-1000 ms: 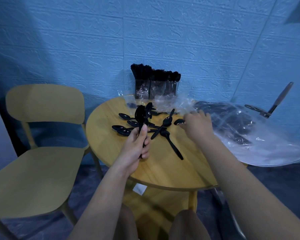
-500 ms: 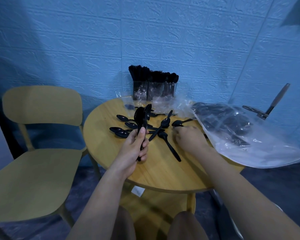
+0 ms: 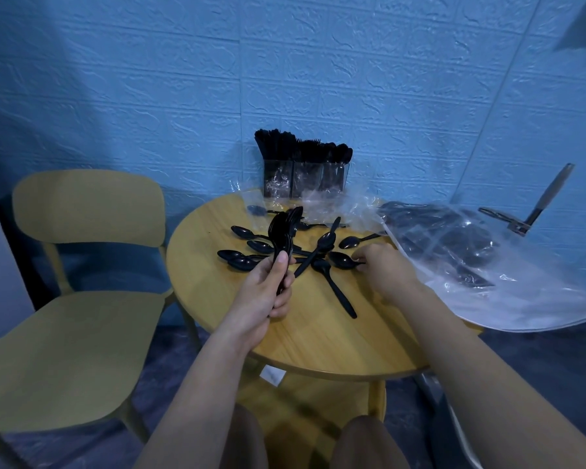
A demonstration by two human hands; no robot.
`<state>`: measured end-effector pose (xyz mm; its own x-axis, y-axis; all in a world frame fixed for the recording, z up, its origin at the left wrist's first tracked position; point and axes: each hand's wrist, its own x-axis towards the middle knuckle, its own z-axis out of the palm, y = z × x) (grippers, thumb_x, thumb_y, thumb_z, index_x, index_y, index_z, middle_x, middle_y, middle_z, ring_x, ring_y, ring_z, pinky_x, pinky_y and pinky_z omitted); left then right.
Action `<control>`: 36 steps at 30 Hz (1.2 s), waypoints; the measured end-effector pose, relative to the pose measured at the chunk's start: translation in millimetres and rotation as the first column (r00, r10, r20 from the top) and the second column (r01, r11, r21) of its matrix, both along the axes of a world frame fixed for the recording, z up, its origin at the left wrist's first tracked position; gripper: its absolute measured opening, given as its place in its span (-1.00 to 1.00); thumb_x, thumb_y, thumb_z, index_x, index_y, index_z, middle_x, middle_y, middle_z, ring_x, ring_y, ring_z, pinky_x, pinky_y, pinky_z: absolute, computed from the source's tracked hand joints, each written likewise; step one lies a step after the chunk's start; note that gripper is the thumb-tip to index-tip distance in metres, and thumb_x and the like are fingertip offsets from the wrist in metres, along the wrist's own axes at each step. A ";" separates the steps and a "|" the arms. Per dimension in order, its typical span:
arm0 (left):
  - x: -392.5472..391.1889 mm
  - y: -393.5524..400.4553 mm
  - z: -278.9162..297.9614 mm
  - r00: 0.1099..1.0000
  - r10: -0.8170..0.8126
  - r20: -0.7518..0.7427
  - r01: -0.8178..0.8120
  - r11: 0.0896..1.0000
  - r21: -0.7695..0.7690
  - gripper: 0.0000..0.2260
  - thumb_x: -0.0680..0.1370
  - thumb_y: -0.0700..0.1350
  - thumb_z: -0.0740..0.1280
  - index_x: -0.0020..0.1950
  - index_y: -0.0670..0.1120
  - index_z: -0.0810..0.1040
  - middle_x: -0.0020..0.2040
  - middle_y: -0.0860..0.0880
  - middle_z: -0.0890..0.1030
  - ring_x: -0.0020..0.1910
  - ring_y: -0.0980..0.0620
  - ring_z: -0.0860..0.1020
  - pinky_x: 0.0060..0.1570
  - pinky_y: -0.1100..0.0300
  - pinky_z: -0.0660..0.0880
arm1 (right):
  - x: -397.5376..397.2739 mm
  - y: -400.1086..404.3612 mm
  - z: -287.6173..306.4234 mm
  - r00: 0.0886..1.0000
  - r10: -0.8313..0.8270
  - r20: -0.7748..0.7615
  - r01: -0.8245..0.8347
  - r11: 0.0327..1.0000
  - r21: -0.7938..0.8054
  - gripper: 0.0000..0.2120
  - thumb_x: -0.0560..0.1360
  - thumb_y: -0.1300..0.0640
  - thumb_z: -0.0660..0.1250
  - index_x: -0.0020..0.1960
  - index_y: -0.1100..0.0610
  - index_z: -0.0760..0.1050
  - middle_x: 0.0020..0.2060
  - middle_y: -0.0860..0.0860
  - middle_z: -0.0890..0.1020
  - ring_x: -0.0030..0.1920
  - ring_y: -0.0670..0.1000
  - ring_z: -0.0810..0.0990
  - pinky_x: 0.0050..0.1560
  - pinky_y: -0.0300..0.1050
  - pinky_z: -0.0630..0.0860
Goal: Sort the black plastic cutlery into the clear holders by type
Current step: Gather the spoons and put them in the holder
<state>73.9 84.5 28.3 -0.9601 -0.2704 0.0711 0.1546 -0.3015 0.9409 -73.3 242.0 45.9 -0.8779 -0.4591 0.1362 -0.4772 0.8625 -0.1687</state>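
Far left we see a yellow chair [image 3: 82,299], beside the round wooden table [image 3: 318,340]. Our left hand [image 3: 266,292] grips a bundle of black spoons [image 3: 281,231] by the handles, fingers curled round them, thumb up along the stack, bowls pointing up and away. Under and around that bundle, loose black spoons [image 3: 241,260] lie scattered on the tabletop; one long spoon [image 3: 335,286] lies diagonal near table centre. At the back edge against the blue wall stand the clear holders [image 3: 303,181], packed with black cutlery, handles down. Our right hand [image 3: 383,269] sits low on the table, fingertips pinching the handle of a single spoon [image 3: 342,260]. Right of that we see a big clear plastic bag [image 3: 487,265] with more dark cutlery inside, overhanging the table edge.
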 end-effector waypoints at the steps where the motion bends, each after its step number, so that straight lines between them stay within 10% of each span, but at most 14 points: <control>1: 0.0 0.3 0.1 1.000 0.003 -0.002 -0.003 1.000 -0.001 -0.68 0.49 0.09 0.24 0.06 -0.14 0.46 -0.37 0.05 0.37 -0.52 0.17 0.24 -0.57 0.35 0.19 | 0.4 -1.0 -0.1 1.000 -0.001 0.014 0.002 0.999 -0.052 -0.70 0.55 0.18 0.30 0.28 0.09 0.51 0.16 0.10 0.59 0.11 0.11 0.57 0.07 0.01 0.55; 8: -2.3 1.1 -1.2 0.998 0.063 0.022 -0.062 0.998 -0.002 -0.81 0.59 0.01 0.20 -0.12 -0.08 0.42 -0.36 0.05 0.40 -0.41 0.15 0.37 -0.43 0.29 0.35 | 39.8 -23.7 31.1 0.939 0.220 0.264 0.061 0.649 -0.758 -0.69 0.45 0.23 0.43 0.18 0.12 0.54 -0.13 -0.06 0.60 -0.05 0.04 0.63 0.03 -0.04 0.58; 14: -4.6 2.7 -2.6 0.991 0.132 0.036 -0.130 0.990 -0.048 -0.75 0.61 -0.02 0.19 0.15 -0.13 0.52 -0.04 -0.07 0.60 -0.06 0.07 0.56 -0.18 0.21 0.49 | 71.8 -60.2 29.7 0.825 0.457 0.334 0.119 0.436 -0.892 -0.51 0.43 0.32 0.43 0.32 0.15 0.40 -0.14 0.05 0.58 -0.19 -0.02 0.61 -0.14 -0.02 0.64; 24: -4.9 4.9 -1.4 0.992 0.120 0.029 -0.120 0.993 -0.003 -0.84 0.65 -0.05 0.12 0.08 -0.13 0.38 -0.24 -0.02 0.40 -0.51 0.17 0.29 -0.53 0.32 0.30 | 63.4 -59.6 27.1 0.947 0.290 0.141 -0.124 0.731 -0.671 -0.73 0.44 0.03 0.45 0.12 0.04 0.55 -0.15 -0.06 0.60 -0.19 -0.09 0.55 -0.25 -0.33 0.45; 29: -4.2 2.3 0.5 0.994 0.103 0.033 -0.105 0.992 0.072 -0.82 0.61 0.00 0.18 -0.01 -0.11 0.39 -0.32 0.02 0.36 -0.49 0.17 0.28 -0.51 0.34 0.29 | 44.6 -33.8 26.8 0.988 0.037 0.151 -0.016 0.990 -0.138 -0.67 0.48 -0.05 0.39 0.11 0.15 0.52 -0.04 0.06 0.59 -0.05 0.05 0.57 -0.07 -0.07 0.54; 36: -0.5 2.4 1.5 0.996 0.084 0.036 -0.085 0.996 0.018 -0.83 0.58 -0.04 0.26 -0.11 -0.09 0.35 -0.33 0.03 0.35 -0.46 0.15 0.31 -0.47 0.31 0.33 | 43.7 -32.1 22.0 0.968 -0.031 0.248 0.000 0.992 0.122 -0.76 0.50 0.05 0.35 0.07 0.19 0.53 -0.12 0.05 0.49 -0.14 0.04 0.51 -0.22 -0.17 0.47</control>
